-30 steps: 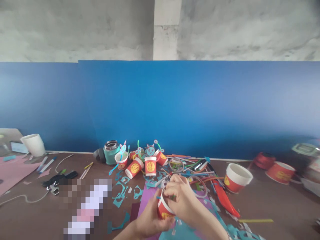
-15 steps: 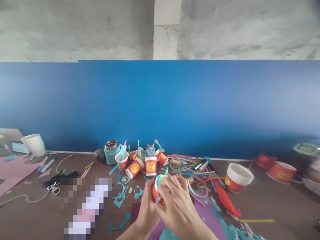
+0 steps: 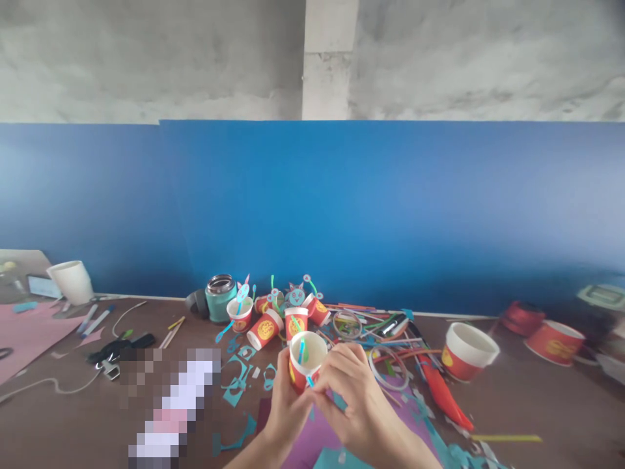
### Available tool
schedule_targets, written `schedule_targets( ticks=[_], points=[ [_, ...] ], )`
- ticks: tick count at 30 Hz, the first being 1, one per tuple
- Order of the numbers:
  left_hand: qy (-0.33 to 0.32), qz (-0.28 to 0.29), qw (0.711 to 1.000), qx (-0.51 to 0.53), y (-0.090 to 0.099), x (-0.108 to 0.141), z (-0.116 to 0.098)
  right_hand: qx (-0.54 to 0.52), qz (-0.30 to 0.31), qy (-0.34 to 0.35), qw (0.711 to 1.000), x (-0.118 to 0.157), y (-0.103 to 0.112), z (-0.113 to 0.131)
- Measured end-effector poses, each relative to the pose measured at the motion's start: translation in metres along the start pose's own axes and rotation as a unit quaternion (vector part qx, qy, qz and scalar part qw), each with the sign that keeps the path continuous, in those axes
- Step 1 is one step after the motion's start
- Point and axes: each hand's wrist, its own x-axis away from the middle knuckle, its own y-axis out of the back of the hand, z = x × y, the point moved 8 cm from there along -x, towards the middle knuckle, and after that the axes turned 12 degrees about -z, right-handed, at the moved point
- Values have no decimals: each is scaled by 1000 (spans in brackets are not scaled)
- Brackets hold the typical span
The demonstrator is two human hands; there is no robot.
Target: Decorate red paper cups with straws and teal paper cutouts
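Note:
A red-and-white paper cup (image 3: 317, 348) is held tilted toward me in my left hand (image 3: 286, 407), whose fingers wrap round its left side. Inside it show a blue strip and a green strip. My right hand (image 3: 351, 397) pinches the end of a thin blue strip (image 3: 310, 382), perhaps a straw or pipe cleaner, against the cup's near side. Whether this strip passes through the cup wall is hard to make out. Just behind stand several similar cups (image 3: 264, 328), some lying over, with blue paper faces (image 3: 296, 295) and coloured stems attached.
Purple paper (image 3: 312, 440) and blue paper scraps (image 3: 235, 393) lie under and beside my hands. To the right are loose straws, a tape ring (image 3: 389, 368), a red pouch-like item (image 3: 442, 394) and a large paper cup (image 3: 471, 348). A teal flask (image 3: 219, 299) stands back left.
My right hand has come off the cup's top and moved to its near right side. The cup now tips its mouth toward me, showing its inside.

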Motion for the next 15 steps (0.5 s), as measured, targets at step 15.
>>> schedule_targets(
  ticks=[15],
  points=[
    [-33, -75, 996, -42, 17, -9, 2, -156, 125, -101, 975, 4, 15, -5]
  ],
)
